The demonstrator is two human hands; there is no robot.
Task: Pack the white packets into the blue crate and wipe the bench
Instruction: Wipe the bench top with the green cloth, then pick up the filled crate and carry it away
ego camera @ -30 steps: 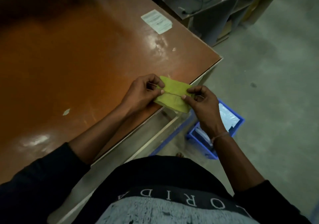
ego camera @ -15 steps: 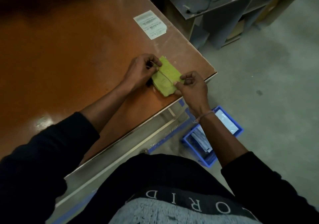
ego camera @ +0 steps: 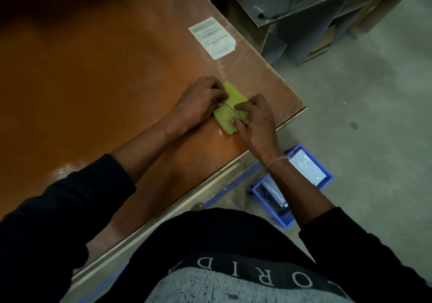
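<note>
A folded yellow-green cloth (ego camera: 228,113) lies flat on the brown bench (ego camera: 105,87) near its right corner. My left hand (ego camera: 201,101) pinches the cloth's left edge. My right hand (ego camera: 254,120) presses fingers down on its right side. On the floor below the bench edge stands the blue crate (ego camera: 326,174) with white packets (ego camera: 306,167) inside; my right forearm hides part of it.
A white printed label (ego camera: 211,37) is stuck to the bench beyond the cloth. A grey shelf unit (ego camera: 304,17) with cables stands past the bench's far corner. Grey concrete floor (ego camera: 362,115) lies to the right.
Both hands have carried the cloth from over the bench edge inward and lowered it flat onto the bench top. The head view has shifted closer over the bench.
</note>
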